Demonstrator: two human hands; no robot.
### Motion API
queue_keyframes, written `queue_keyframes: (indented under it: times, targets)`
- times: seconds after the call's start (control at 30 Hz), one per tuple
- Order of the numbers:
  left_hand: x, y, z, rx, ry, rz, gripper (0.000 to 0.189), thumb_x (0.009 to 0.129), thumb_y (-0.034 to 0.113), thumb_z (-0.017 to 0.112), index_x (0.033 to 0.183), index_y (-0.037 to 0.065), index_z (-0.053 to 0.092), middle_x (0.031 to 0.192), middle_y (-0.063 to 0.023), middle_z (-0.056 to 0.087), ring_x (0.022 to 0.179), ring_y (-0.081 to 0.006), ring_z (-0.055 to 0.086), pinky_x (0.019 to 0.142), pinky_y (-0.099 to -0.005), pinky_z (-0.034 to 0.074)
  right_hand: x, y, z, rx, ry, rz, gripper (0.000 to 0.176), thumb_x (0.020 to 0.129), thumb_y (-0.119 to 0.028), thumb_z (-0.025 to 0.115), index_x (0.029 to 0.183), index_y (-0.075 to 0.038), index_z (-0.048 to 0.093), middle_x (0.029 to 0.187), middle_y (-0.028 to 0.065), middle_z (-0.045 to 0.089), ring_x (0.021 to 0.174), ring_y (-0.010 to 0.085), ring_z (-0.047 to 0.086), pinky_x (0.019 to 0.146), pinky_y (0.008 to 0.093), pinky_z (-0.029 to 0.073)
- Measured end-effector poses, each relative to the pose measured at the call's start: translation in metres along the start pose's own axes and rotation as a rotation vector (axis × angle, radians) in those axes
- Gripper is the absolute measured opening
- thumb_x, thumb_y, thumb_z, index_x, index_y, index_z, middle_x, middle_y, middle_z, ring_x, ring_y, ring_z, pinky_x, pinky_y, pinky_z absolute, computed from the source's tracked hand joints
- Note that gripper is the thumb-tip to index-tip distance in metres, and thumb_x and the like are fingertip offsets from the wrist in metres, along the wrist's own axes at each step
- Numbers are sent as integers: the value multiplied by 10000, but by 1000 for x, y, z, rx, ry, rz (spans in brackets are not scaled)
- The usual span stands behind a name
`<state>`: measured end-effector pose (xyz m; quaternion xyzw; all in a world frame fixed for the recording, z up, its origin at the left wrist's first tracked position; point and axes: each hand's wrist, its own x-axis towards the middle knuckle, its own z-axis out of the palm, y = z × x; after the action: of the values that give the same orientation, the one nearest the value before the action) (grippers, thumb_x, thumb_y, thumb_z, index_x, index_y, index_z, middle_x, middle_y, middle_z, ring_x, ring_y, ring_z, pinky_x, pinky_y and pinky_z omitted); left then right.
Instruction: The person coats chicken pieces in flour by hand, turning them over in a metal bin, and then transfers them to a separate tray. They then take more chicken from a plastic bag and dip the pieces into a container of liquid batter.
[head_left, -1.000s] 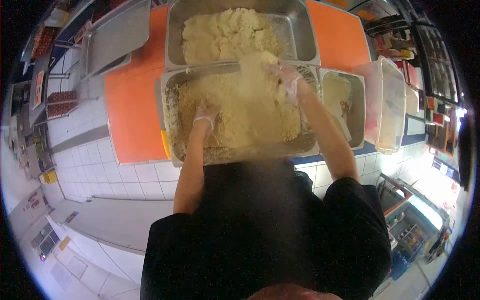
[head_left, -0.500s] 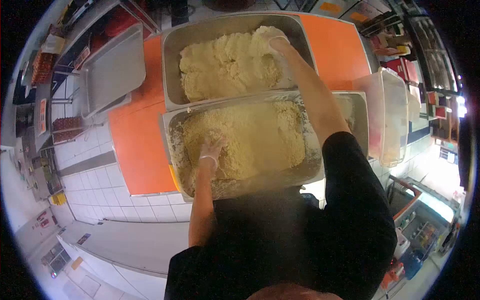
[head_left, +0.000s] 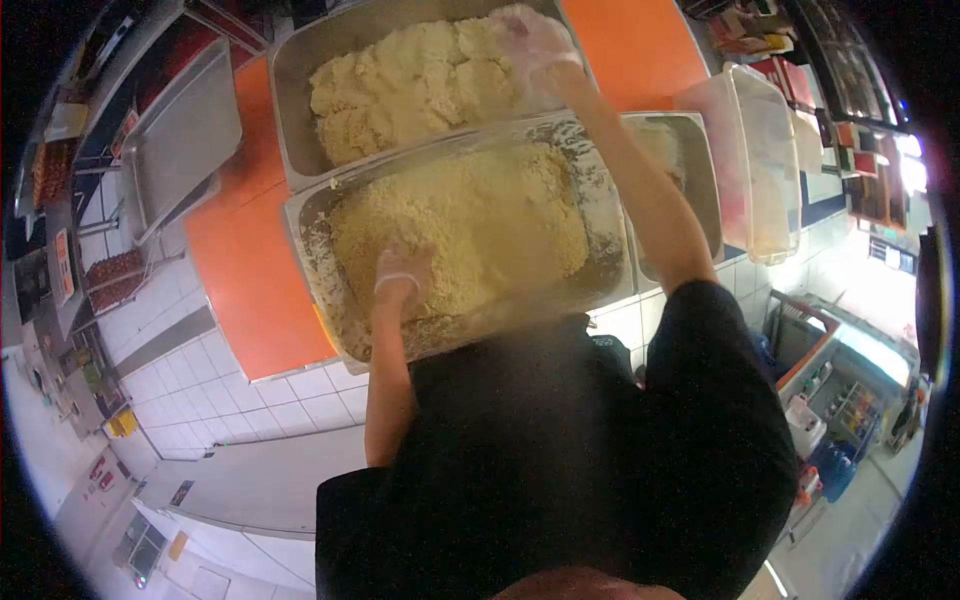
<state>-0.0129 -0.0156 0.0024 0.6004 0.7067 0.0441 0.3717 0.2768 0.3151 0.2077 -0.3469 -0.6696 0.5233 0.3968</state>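
The left forearm (head_left: 390,375) is rising almost upright left of the frame's centre, the left hand (head_left: 402,270) pointing upward — its fingertips are not showing clearly. The right arm (head_left: 652,190) is reaching farther, slanting from right of centre toward the upper middle, where the right hand (head_left: 533,52) is extending past the wrist — its fingers looking blurred.

Far pan (head_left: 292,120) behind near pan (head_left: 615,245), small pan (head_left: 708,175) to the right.
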Motion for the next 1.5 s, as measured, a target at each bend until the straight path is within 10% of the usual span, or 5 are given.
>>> queue_keyframes:
  times: [0.23,0.63,0.7,0.77,1.5]
  targets:
    - [-82,142,-59,344,-282,164,658,775,285,656,1331,6,440,1097,-263,618,1083,-383,576,893,-458,476,-175,7,55,-1305,-414,134,339,861,-222,574,1166,-81,612,1173,160,633,1040,350,618,888,429,506]
    - [-63,115,-59,13,131,288,636,878,356,582,1419,86,386,1371,-246,473,1155,-371,549,986,-442,428,-227,65,114,34,-354,463,614,824,-373,709,1265,16,531,1228,199,599,1049,250,602,917,375,470]
    - [-63,108,-61,200,205,569,669,864,377,621,1419,88,386,1411,-231,444,1143,-362,560,990,-431,429,-210,23,138,-125,-412,455,610,832,-384,702,1269,7,536,1213,196,608,1046,252,604,918,379,469]
    - [-78,146,-88,-1061,-26,-246,671,857,308,659,1423,81,380,1361,-217,476,1128,-309,555,966,-398,445,-202,5,150,-285,-457,449,606,839,-395,695,1273,-1,540,1199,192,617,1042,253,605,919,383,468]
    - [-79,119,-94,-858,324,-219,545,778,160,707,1274,29,524,1196,-207,601,1077,-297,596,905,-369,475,-199,27,172,-432,-156,428,570,789,-285,735,1264,-35,543,1095,153,660,973,244,634,852,368,500]
